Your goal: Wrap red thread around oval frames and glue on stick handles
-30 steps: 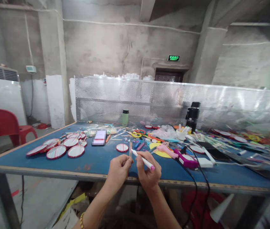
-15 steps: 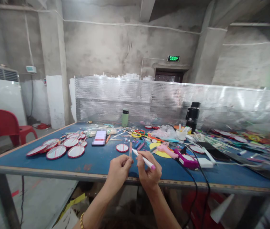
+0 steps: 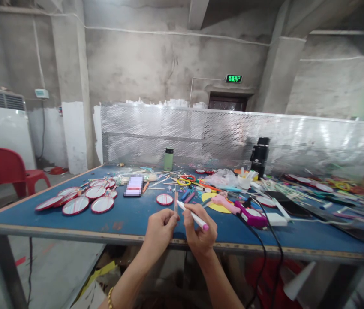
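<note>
from my seat at the far end of the feed i watch two bare hands near the front edge of the blue worktop (image 3: pixel 130 224). the left hand (image 3: pixel 161 227) is closed in a pinch, thumb against curled fingers, on the near end of a narrow flat stick (image 3: pixel 175 198), whose free length points away from me; i can't tell whether any of it rests on the surface below. the right hand (image 3: pixel 201 231) is curled round a white pen (image 3: pixel 197 219) in a writing grip, pink end toward me and tip at the stick's right edge, either touching or just beside it; i can't settle which. i read the step in hand as working the pen on the stick. to my mind, the next move calls for a firm left pinch so the stick doesn't twist, and small, light pen strokes from the right. as for where it lies, the stick sits between the two hands, gripped by the left and reaching past its fingertips, while the right stands just beside it. a red-rimmed disc (image 3: pixel 164 199) lies flat just left of the stick's far part, and the phone (image 3: pixel 133 185) is farther left. the purple device (image 3: pixel 253 215) is off to the right, well clear of the pen.
</note>
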The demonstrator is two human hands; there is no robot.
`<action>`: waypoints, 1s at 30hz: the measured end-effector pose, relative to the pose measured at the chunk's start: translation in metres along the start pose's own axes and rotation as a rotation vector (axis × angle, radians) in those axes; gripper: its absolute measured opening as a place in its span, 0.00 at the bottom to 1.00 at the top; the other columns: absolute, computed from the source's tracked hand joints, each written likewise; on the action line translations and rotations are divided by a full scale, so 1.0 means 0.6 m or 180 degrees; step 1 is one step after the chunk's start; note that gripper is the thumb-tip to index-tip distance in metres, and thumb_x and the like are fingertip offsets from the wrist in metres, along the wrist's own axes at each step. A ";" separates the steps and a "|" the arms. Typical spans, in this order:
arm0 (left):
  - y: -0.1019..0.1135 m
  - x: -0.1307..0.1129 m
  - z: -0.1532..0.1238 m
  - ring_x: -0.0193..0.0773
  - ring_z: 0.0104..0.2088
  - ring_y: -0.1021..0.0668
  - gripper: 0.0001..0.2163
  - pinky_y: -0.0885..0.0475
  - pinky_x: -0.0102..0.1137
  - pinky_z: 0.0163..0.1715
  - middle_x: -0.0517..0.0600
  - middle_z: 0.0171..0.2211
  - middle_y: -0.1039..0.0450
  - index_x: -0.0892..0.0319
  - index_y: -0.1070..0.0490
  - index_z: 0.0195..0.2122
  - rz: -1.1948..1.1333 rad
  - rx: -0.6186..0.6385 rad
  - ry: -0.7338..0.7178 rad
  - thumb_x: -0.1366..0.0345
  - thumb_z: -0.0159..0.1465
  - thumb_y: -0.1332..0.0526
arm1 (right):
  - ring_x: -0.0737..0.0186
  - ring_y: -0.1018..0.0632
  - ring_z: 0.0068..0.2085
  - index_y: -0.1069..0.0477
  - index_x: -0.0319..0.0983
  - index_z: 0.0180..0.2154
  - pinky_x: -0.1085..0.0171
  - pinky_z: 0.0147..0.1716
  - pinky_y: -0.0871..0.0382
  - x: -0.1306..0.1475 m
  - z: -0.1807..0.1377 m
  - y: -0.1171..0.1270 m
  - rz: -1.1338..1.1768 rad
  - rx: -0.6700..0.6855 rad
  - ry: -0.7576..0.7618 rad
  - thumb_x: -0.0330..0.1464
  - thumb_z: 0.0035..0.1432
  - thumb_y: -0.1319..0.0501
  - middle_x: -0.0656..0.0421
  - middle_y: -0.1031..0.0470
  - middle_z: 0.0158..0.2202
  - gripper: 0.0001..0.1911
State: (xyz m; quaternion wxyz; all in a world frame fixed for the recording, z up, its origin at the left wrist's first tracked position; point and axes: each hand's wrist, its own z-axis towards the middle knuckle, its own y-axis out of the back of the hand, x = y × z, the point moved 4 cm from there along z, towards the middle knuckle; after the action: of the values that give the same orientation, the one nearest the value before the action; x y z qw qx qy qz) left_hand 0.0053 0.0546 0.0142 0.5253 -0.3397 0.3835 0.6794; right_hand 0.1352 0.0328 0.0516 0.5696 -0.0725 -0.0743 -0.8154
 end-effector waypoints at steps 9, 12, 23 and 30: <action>0.000 -0.003 -0.001 0.28 0.15 0.40 0.15 0.48 0.25 0.18 0.39 0.13 0.43 0.61 0.29 0.26 0.0020 0.0012 0.0044 0.57 0.63 0.44 | 0.66 0.24 0.30 0.27 0.38 0.42 0.67 0.31 0.29 -0.005 -0.002 -0.002 0.0028 -0.0038 -0.0025 0.22 0.60 0.42 0.59 0.25 0.31 0.11; 0.000 -0.001 0.000 0.28 0.14 0.40 0.15 0.48 0.25 0.17 0.39 0.14 0.44 0.61 0.29 0.25 -0.0010 0.0015 0.0058 0.56 0.63 0.44 | 0.66 0.24 0.30 0.27 0.39 0.42 0.67 0.32 0.29 -0.006 -0.003 -0.002 0.0023 -0.0021 -0.0052 0.23 0.60 0.41 0.59 0.25 0.31 0.10; 0.007 -0.033 -0.002 0.29 0.10 0.41 0.16 0.48 0.24 0.12 0.40 0.08 0.42 0.61 0.29 0.27 -0.0484 0.0179 0.0470 0.51 0.57 0.41 | 0.71 0.28 0.20 0.25 0.40 0.39 0.70 0.19 0.33 -0.034 -0.012 0.018 0.1026 -0.0285 -0.1183 0.31 0.66 0.44 0.62 0.26 0.27 0.08; 0.004 -0.025 0.000 0.29 0.11 0.41 0.16 0.48 0.24 0.13 0.39 0.09 0.43 0.61 0.28 0.27 -0.0356 0.0135 0.0449 0.51 0.57 0.41 | 0.70 0.27 0.22 0.25 0.41 0.39 0.70 0.20 0.32 -0.031 -0.020 0.013 0.0710 0.0000 -0.1054 0.30 0.65 0.43 0.61 0.26 0.29 0.08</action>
State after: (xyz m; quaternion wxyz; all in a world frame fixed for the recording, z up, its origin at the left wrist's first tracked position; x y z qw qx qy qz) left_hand 0.0062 0.0476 0.0274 0.5412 -0.3963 0.4143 0.6151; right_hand 0.1486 0.0446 0.0366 0.6364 -0.2133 -0.1584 -0.7241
